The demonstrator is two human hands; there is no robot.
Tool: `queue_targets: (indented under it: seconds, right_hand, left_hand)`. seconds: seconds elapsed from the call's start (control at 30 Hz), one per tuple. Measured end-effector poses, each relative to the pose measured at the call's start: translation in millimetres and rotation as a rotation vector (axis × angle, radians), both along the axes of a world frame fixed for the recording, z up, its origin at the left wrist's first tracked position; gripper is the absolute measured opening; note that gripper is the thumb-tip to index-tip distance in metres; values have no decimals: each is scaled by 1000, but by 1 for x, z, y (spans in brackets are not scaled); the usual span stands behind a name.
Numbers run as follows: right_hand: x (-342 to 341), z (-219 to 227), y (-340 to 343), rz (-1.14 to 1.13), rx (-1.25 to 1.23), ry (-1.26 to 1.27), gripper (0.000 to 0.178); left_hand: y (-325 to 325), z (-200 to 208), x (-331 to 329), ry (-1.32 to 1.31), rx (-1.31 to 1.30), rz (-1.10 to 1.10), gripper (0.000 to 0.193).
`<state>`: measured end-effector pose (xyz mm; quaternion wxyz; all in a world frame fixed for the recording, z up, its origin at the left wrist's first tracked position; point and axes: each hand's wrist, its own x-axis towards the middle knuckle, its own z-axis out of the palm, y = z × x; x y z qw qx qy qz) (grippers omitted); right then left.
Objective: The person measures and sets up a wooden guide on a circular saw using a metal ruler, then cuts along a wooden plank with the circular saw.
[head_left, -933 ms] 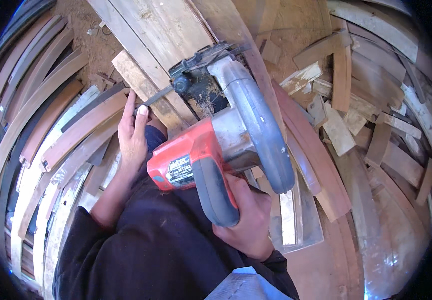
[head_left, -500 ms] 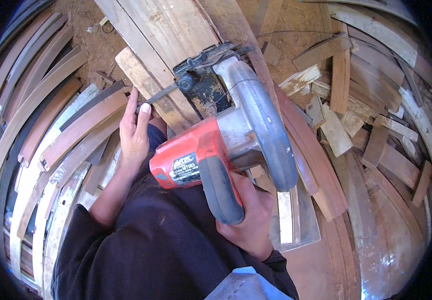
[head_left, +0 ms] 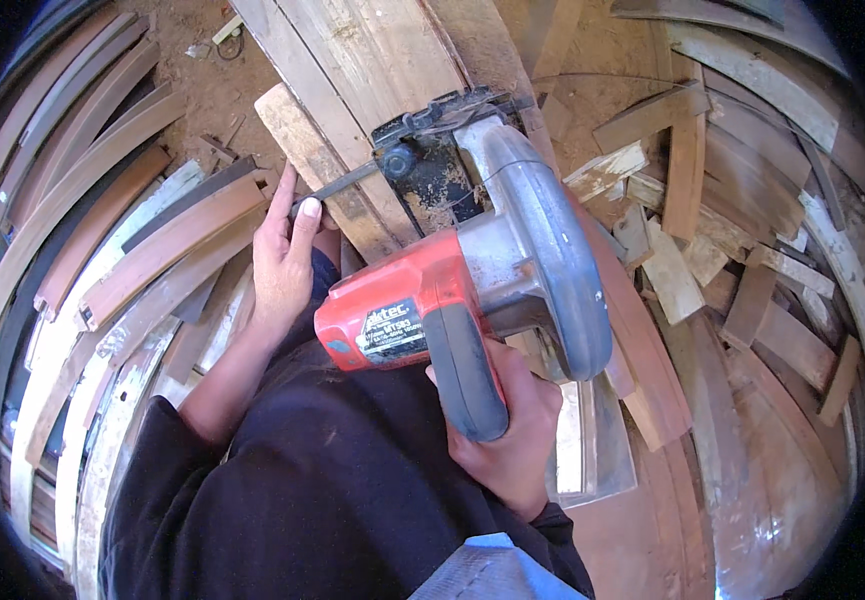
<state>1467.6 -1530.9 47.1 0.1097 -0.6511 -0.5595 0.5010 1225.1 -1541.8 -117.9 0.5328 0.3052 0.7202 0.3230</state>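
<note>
My right hand (head_left: pixel 514 440) grips the dark handle of a red circular saw (head_left: pixel 472 285) with a grey blade guard. The saw sits on long wooden planks (head_left: pixel 372 70) that run away from me. My left hand (head_left: pixel 287 255) rests by the near end of a narrower plank (head_left: pixel 317 165), and its fingers pinch the tip of a thin dark metal rod (head_left: pixel 337 185) that sticks out from the saw's black base plate (head_left: pixel 432 165).
Curved wooden slats (head_left: pixel 112 230) are stacked in rows on the left. Several short wood offcuts (head_left: pixel 692 250) lie piled on the right over more curved boards. Bare sawdust-covered ground (head_left: pixel 207 85) shows at the upper left.
The saw has edged slightly forward along the planks. My left hand stays on the rod by the plank's end.
</note>
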Motion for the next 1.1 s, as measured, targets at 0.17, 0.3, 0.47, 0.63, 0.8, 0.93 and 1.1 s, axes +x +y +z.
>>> queue_targets:
  seconds: [0.17, 0.3, 0.47, 0.63, 0.8, 0.93, 1.1]
  right_hand:
    - [-5, -2, 7, -8, 0, -25, 36]
    - [-6, -2, 6, -23, 12, -13, 45]
    - [-9, 0, 4, -34, 72, -3, 54]
    - [-7, 6, -12, -88, 158, 15, 40]
    - [-13, 51, -51, -118, 272, 55, 36]
    - [-2, 30, -89, -193, 357, 196, 38]
    - [-5, -58, -104, 87, 774, 126, 60]
  left_hand:
    - [2, -7, -8, 35, -19, -21, 66]
    - [6, -5, -5, 49, -8, -47, 67]
    - [7, 9, -5, 3, 27, -47, 72]
    - [-16, 32, -5, -131, -166, 175, 49]
    - [-32, 107, -29, -579, -176, -533, 56]
    - [-13, 154, -16, -747, -150, -618, 85]
    - [9, 192, -36, 0, 298, -937, 100]
